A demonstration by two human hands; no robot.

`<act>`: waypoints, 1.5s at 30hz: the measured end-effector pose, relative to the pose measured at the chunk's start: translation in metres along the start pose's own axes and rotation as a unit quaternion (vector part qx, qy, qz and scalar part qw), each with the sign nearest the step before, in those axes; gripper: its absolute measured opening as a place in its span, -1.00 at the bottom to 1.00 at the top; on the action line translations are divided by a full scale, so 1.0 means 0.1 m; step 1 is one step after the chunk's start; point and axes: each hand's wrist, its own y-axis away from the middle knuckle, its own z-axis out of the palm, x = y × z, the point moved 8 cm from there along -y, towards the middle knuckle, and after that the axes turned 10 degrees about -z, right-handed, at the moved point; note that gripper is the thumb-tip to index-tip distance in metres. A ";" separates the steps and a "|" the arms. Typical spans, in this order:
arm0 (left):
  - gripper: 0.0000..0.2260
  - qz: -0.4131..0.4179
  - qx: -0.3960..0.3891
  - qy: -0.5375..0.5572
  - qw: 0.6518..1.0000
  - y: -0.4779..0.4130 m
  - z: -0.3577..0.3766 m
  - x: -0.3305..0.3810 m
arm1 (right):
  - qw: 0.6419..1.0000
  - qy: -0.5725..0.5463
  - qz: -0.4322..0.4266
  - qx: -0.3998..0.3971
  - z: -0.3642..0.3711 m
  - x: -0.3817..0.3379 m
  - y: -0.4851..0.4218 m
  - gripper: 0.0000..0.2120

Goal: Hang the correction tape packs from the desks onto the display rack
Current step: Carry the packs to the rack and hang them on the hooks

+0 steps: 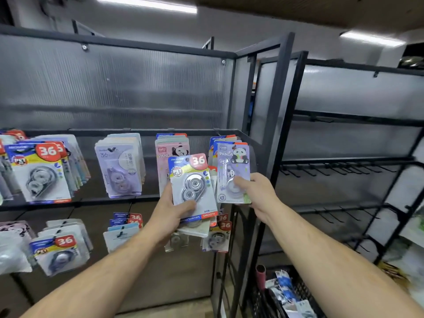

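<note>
Correction tape pack (192, 180) gripped left hand (171, 212); panda pack (232, 162) right hand (254, 193).

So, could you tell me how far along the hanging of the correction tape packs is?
Well under way: many packs already hang in two rows on the rack. In hand: the left hand grips a blue pack, the right hand pinches a purple panda pack at the upper row's right end; whether it is hooked yet, I cannot tell. Left: hanging these two; the desks are out of view.
</note>
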 end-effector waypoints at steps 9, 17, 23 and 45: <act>-0.49 0.012 0.010 -0.010 1.000 0.17 -0.09 -0.11 | 0.980 0.098 -0.030 0.172 -0.13 -0.03 0.16 -0.56; -0.55 0.022 0.041 0.001 0.999 0.32 -0.04 0.06 | 0.985 0.132 -0.003 0.114 -0.05 -0.04 -0.13 -0.83; -0.51 0.012 0.061 0.025 0.998 0.35 0.11 0.07 | 0.982 0.188 0.016 -0.005 0.02 0.03 -0.09 -0.85; -0.56 0.015 0.051 0.009 0.999 0.13 0.45 -0.06 | 0.995 0.031 -0.009 -0.097 0.06 -0.23 0.28 -0.71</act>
